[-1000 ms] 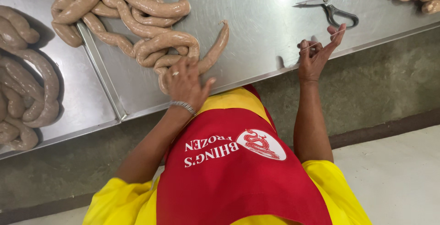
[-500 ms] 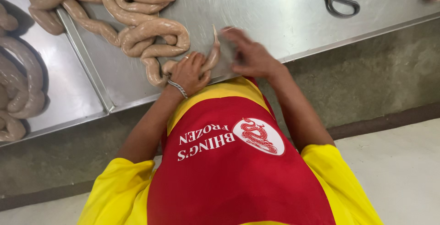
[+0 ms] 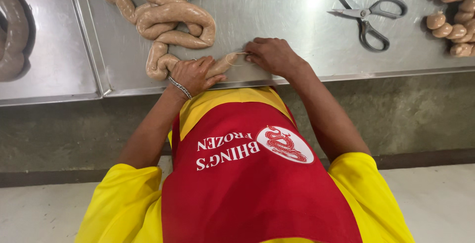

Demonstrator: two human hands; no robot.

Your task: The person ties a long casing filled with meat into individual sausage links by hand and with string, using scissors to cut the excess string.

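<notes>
Left hand (image 3: pixel 194 74) pressing sausage rope (image 3: pixel 173 18) down, fingers together; right hand (image 3: pixel 271 55) pinching thread (image 3: pixel 236 55) at rope end. Tied links (image 3: pixel 452 15) lying far right; most of rope untied.

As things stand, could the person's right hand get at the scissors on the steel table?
Probably yes: the right hand rests at the sausage end, and the steel table between it and the scissors lies bare.

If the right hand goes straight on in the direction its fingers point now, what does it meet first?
The right hand points toward the sausage end that the left hand presses down; it seems to touch it already, with a thin string at the fingertips.
</notes>
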